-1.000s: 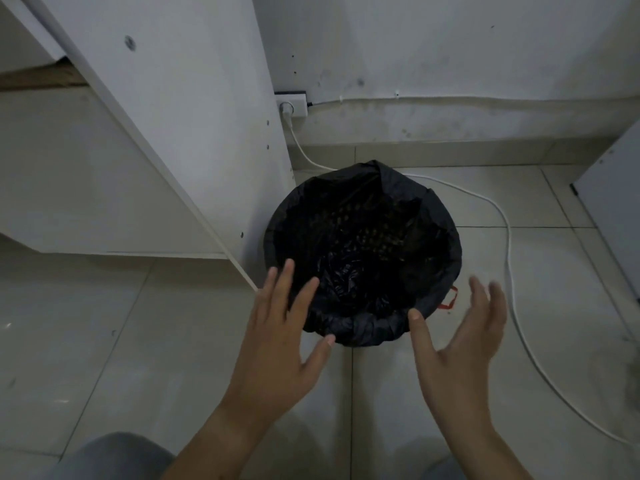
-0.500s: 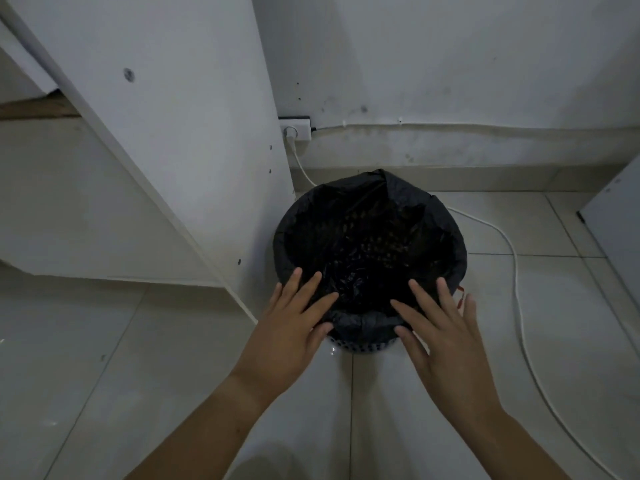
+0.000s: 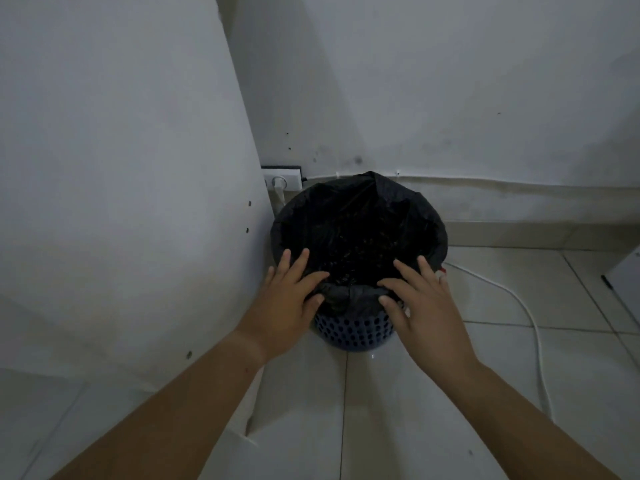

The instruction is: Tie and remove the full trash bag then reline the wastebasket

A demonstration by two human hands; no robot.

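A black trash bag point(image 3: 360, 216) lines a blue perforated wastebasket point(image 3: 356, 332) that stands on the tiled floor in the corner. The bag's rim is folded over the basket's edge. My left hand point(image 3: 292, 299) rests on the near left rim, fingers spread, thumb against the bunched plastic. My right hand point(image 3: 422, 306) lies on the near right rim, fingers spread over the bag's edge. Neither hand has closed around the plastic. What is inside the bag is too dark to make out.
A white cabinet panel point(image 3: 121, 185) stands close on the left of the basket. A wall socket point(image 3: 282, 180) sits behind it, and a white cable point(image 3: 526, 313) runs across the floor to the right. Another white piece of furniture point(image 3: 628, 271) is at the right edge.
Both hands have moved forward from above the floor onto the near rim of the bag. My head has come lower and closer, so the basket's blue side shows.
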